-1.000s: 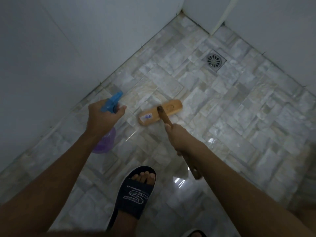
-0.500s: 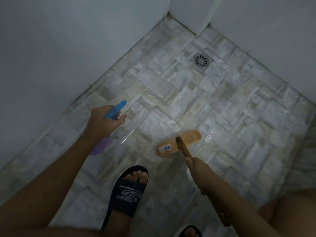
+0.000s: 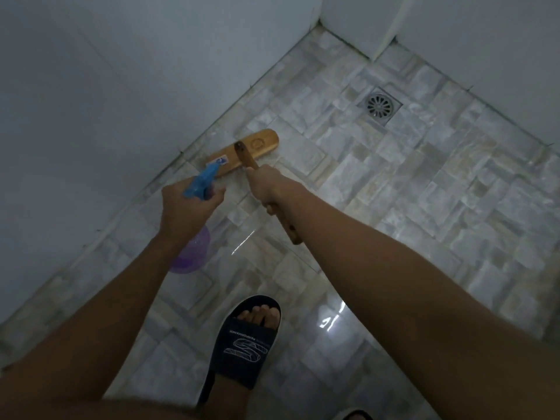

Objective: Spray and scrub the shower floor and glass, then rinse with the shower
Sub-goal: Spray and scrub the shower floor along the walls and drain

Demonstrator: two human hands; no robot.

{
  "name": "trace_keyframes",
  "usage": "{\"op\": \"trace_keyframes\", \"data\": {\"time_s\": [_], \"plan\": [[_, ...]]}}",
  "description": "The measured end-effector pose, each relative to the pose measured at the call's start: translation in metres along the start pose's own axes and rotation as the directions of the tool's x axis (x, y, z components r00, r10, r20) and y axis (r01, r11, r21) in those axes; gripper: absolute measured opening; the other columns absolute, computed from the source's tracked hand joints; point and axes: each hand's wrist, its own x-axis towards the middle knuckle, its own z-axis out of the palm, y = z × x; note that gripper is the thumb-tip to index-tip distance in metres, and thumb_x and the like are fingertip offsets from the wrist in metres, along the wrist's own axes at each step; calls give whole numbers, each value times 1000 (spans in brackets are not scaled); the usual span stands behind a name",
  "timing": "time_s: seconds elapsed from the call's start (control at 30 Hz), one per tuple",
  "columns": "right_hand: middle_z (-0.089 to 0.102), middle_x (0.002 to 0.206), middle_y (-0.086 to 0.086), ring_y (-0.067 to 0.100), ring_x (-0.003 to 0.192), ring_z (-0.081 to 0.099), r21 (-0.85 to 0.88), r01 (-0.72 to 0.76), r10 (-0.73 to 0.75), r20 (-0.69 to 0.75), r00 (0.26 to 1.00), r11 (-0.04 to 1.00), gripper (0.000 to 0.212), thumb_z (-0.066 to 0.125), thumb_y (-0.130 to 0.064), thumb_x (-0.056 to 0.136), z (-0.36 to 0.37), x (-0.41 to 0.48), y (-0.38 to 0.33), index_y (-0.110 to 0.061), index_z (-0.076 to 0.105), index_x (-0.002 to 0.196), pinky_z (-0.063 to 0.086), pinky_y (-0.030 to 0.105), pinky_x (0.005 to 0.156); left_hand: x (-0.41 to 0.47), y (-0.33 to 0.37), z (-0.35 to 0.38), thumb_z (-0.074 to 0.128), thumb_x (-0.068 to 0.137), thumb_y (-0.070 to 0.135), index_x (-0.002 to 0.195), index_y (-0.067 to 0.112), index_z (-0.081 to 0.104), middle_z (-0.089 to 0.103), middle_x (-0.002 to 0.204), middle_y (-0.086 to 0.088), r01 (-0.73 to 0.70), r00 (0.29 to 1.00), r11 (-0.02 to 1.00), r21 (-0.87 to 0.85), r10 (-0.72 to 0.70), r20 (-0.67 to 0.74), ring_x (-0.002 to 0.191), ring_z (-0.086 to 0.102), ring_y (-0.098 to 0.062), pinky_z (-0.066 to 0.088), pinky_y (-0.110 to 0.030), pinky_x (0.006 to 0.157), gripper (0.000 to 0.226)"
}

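Observation:
A wooden scrub brush [image 3: 257,147] with a long wooden handle lies head-down on the wet stone-tile shower floor [image 3: 394,183], close to the left wall. My right hand [image 3: 266,183] grips the handle just behind the head. My left hand [image 3: 188,210] holds a spray bottle [image 3: 201,181] with a blue trigger head and a purple body; the nozzle points toward the brush head. Part of the bottle is hidden behind my wrist.
A round metal drain [image 3: 378,109] sits in the floor near the far corner. White walls [image 3: 121,86] close in on the left and back. My foot in a dark slide sandal [image 3: 245,338] stands in the foreground. Wet glare [image 3: 330,319] shines on the tiles.
The brush has been pushed forward and left, from the middle of the floor to the strip beside the left wall. My right arm has stretched out. The spray bottle stays in my left hand.

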Motion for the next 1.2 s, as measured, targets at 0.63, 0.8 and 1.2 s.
{"op": "trace_keyframes", "data": {"time_s": [0.63,0.8,1.2], "plan": [[52,95,15,21,59,50,5,-10,11,-167,986,1000,37,25,-31,109,-85,39,13,-9,53,99,45,27,39,19,9,22,83,80,23,58,14,56,48,52,8,47,998,998,-43,-49,-46,44,45,0,35,-11,50,36],[60,100,18,28,68,59,-104,-96,87,-86,992,990,47,25,-45,108,-55,-28,69,-7,52,113,53,37,48,19,7,23,84,80,30,59,12,58,50,52,5,27,998,1000,-9,-28,-51,45,46,-3,37,-14,49,38],[55,82,16,28,53,54,14,17,-14,-176,984,1000,44,25,-40,109,-86,57,-8,-4,51,106,48,33,42,24,9,16,85,80,29,67,-1,62,59,60,-10,-95,990,991,-99,84,-113,54,52,-11,46,-27,56,39]]}}
